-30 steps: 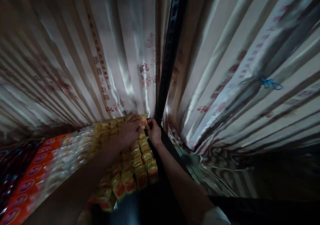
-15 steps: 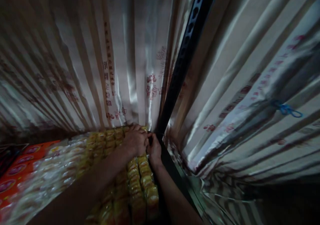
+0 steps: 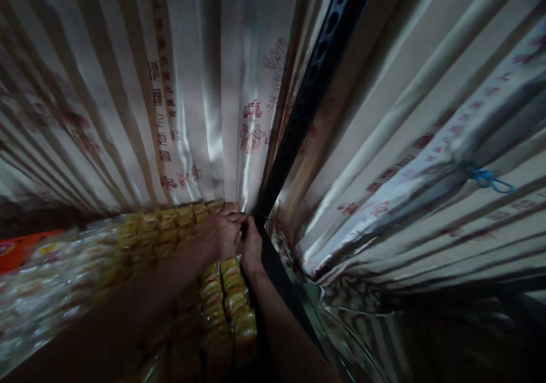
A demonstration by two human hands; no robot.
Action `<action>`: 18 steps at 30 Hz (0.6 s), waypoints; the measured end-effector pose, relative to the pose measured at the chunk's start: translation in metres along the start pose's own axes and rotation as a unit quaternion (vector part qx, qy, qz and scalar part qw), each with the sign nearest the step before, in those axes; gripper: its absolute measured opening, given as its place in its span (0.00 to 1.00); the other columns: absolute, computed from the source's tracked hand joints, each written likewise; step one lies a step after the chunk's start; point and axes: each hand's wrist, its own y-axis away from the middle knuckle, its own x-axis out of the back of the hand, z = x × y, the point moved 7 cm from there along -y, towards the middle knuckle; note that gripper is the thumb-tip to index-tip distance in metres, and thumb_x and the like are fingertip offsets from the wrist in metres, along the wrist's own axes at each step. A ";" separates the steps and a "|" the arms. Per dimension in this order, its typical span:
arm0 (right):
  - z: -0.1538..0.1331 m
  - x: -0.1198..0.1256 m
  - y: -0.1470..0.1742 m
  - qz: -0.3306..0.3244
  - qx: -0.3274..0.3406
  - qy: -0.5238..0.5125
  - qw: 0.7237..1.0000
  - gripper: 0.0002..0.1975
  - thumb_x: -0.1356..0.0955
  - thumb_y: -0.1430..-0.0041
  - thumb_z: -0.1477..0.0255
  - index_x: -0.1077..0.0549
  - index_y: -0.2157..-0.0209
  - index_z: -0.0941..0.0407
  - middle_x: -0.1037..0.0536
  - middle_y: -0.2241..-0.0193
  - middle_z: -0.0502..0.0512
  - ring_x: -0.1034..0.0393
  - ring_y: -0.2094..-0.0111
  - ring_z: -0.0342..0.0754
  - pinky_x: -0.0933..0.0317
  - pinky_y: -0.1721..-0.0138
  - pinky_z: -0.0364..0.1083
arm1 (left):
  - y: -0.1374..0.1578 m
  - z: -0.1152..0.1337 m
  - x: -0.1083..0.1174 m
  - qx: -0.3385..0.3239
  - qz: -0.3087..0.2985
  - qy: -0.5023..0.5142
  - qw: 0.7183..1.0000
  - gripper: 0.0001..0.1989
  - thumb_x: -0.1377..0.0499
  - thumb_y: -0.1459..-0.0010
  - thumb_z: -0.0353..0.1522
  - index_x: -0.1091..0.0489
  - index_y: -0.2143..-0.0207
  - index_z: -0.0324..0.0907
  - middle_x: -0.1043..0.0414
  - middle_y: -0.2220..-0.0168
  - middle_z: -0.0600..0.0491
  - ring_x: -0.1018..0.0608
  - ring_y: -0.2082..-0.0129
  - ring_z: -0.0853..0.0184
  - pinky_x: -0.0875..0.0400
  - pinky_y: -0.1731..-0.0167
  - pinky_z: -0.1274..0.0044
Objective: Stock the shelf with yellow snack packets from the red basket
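Observation:
Both hands meet at the far right corner of a layer of small yellow wrapped packs, close to the foot of a dark perforated metal post. My left hand reaches across the packs from the left, fingers curled and touching or nearly touching the right hand. My right hand is at the rows' right edge, thumb and fingers pinched together towards the post. Whatever lies between the fingertips is too dark and small to make out. The packs stand in close rows, partly hidden under my left forearm.
Clear-wrapped pale packs lie to the left, with an orange printed sheet beyond. Pleated pale sheeting with red print hangs behind and to the right. A blue tie gathers the right side. A dark edge runs beside my right arm.
The view has shifted, so the packs, hands and post foot sit further left and slightly higher. My hands stay together at the same corner, with only slight finger movement.

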 end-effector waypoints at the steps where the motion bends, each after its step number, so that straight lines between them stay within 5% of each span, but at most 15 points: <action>1: 0.000 0.000 0.000 -0.001 0.001 0.001 1.000 0.09 0.41 0.51 0.74 0.35 0.66 0.55 0.27 0.71 0.53 0.34 0.70 0.48 0.40 0.67 0.45 | 0.000 -0.002 -0.004 0.012 -0.017 -0.004 1.000 0.16 0.50 0.44 0.29 0.28 0.57 0.38 0.28 0.51 0.48 0.37 0.43 0.58 0.44 0.43 0.64; 18: -0.001 0.006 -0.002 0.019 0.020 -0.059 0.998 0.10 0.42 0.51 0.74 0.33 0.67 0.56 0.26 0.68 0.56 0.33 0.64 0.49 0.39 0.60 0.46 | -0.003 0.004 -0.003 0.041 -0.019 -0.027 0.999 0.13 0.50 0.43 0.32 0.27 0.62 0.38 0.26 0.58 0.46 0.36 0.45 0.55 0.43 0.46 0.62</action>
